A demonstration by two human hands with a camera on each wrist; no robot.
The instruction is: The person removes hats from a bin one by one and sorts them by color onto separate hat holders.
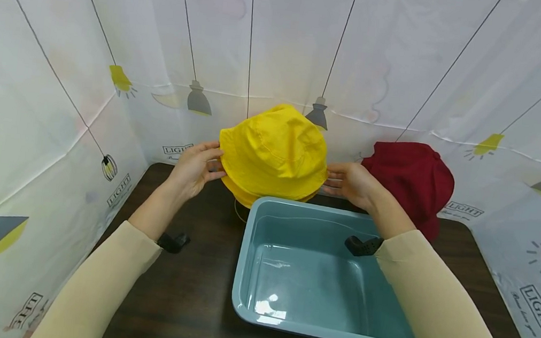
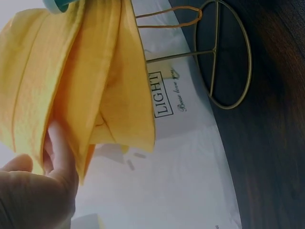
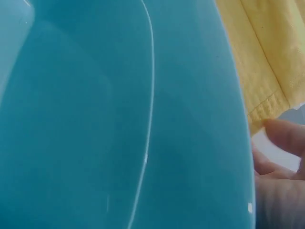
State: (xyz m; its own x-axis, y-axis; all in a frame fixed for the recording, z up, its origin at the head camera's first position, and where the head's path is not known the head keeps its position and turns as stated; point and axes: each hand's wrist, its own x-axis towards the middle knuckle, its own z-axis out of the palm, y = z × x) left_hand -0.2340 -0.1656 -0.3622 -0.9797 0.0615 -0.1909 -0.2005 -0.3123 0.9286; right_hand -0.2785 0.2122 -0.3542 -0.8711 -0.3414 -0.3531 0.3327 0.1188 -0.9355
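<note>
A yellow bucket hat (image 1: 277, 151) sits at the back of the table, its crown up. More yellow brims (image 2: 121, 100) show beneath it in the left wrist view, stacked over a wire stand (image 2: 214, 51) with a round base. At the hat's left side, my left hand (image 1: 194, 169) pinches the top brim, fingers tucked between the layers and thumb outside. My right hand (image 1: 352, 183) holds the brim's right edge, with the thumb (image 3: 285, 136) on the cloth and fingers below. Part of that hand lies behind the basin wall in the right wrist view.
A blue-grey plastic basin (image 1: 311, 280) stands in front of the hats, under my right forearm. To its back right is a dark red hat (image 1: 404, 183). A printed white curtain (image 1: 281, 41) surrounds the dark wooden table (image 1: 182, 290) at the back and sides.
</note>
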